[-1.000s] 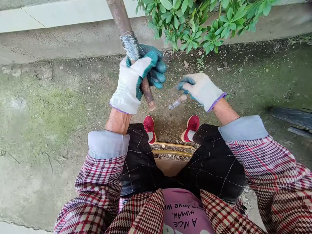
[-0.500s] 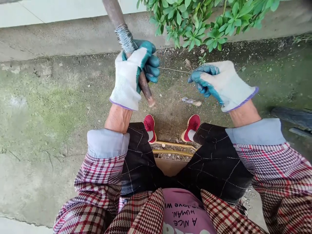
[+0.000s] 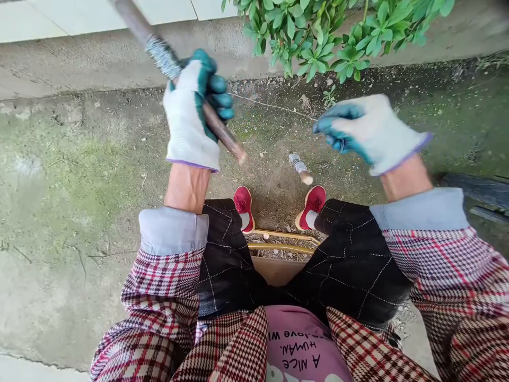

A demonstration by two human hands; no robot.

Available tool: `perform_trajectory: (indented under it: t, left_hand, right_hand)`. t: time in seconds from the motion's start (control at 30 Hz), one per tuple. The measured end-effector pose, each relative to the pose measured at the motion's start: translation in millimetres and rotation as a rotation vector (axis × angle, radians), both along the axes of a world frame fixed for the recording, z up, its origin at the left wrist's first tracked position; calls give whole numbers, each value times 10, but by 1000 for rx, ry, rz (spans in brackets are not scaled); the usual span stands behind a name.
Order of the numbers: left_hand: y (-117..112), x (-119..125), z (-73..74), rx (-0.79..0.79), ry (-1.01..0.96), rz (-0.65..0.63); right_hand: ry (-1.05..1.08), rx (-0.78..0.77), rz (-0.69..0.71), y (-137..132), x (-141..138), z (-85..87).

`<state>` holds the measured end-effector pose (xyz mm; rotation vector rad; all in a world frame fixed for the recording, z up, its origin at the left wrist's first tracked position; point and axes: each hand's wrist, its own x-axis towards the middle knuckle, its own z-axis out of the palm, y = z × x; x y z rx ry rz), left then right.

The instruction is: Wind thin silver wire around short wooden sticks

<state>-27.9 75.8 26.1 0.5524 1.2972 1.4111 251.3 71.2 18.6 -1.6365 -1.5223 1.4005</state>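
My left hand (image 3: 191, 119), in a white and teal glove, is wrapped around a brown pole (image 3: 220, 132) that slants up to the left. Just above that hand the pole carries a tight coil of grey wire (image 3: 161, 55). A thin wire (image 3: 274, 107) stretches from the pole towards my right hand (image 3: 369, 132), whose gloved fingers are curled together at its end. On the dirt near my right shoe lies a short stub wrapped in wire (image 3: 300, 168). I sit with both knees apart, red shoes (image 3: 243, 204) below the hands.
A leafy green shrub (image 3: 318, 37) hangs over the top right. A concrete ledge and pale wall (image 3: 79, 21) run along the back. Mossy concrete ground (image 3: 71, 175) lies to the left. Dark objects (image 3: 481, 193) lie at the right edge. A wooden stool edge (image 3: 282, 241) shows between my legs.
The stub left my right hand and now lies on the ground. My right hand moved right and up. My left hand tipped the pole further to the left.
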Motion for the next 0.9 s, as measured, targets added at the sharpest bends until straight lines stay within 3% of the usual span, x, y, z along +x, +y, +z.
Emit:
perform_trajectory:
  t: [0.1,0.2,0.3,0.43,0.57,0.67,0.77,0.9]
  left_hand:
    - [46,-238,9,-62,-109,80]
    - [74,-352,-2,9,-194,192]
    - [87,-347,-6,42,-244,242]
    - [100,-370,-6,43,-208,296]
    - [98,-498,-38,76,-160,332]
    - [93,-564,-66,72,-182,348]
    - [90,-558,-77,97,-166,347]
    - [102,-550,-85,61,-163,323]
  right_hand:
    - [-27,-10,-16,15,51,-69]
    - [55,-37,5,-18,68,-58]
    - [-145,-1,-20,-1,53,-30]
    - [-215,21,-105,107,85,-76]
    - [-426,84,-46,157,186,-103]
    - [-333,67,-2,105,233,-20]
    - [-174,92,-67,63,252,65]
    - [-260,126,-139,58,306,72]
